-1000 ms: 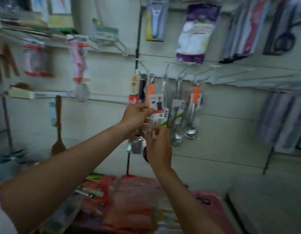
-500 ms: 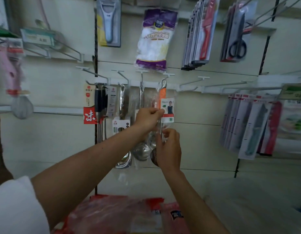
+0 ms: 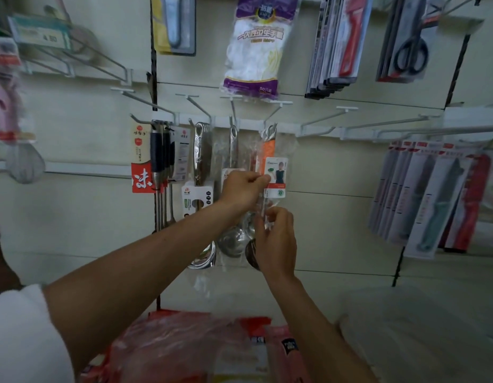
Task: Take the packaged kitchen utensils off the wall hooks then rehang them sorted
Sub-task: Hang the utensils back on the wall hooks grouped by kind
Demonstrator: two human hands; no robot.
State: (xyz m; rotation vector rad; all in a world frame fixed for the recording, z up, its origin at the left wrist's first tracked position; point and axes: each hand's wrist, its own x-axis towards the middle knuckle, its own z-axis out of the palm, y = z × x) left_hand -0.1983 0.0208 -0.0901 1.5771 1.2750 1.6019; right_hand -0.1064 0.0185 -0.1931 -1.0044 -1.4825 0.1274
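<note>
Orange plastic is marking the handle of the packaged ladle [image 3: 268,150] you are working on. It is hanging from a white wire hook [image 3: 270,117] on the wall rail. Its long axis is running straight up and down, and its bowl is lying low behind your right hand [image 3: 277,239].

Your left hand [image 3: 241,189] is sitting higher, its fingers [image 3: 252,179] clamping the left edge of the label card [image 3: 278,175] just under the orange grip. Your right hand is pinching the shaft through the clear sleeve just below the card, fingertips closed on it.

Both hands are therefore lying below the hanging eye, and the left is the nearer to it. By my judgement, freeing the pack is calling for a lift up and then out toward you along the wire.

The clear sleeve is holding this ladle. I cannot tell whether a second pack is hanging behind it.

To the left, each on its own hook:
- A single steel ladle [image 3: 233,145] is hanging next to it.
- A bunch of steel spoons [image 3: 202,150] is hanging beyond that.
- Black-handled utensils [image 3: 159,150] with red cards are hanging farthest left.

Bagged gloves [image 3: 253,48] are hanging above, and carded knives [image 3: 433,194] are hanging well to the right. Red plastic packs [image 3: 184,346] are lying near you, under your arms.
</note>
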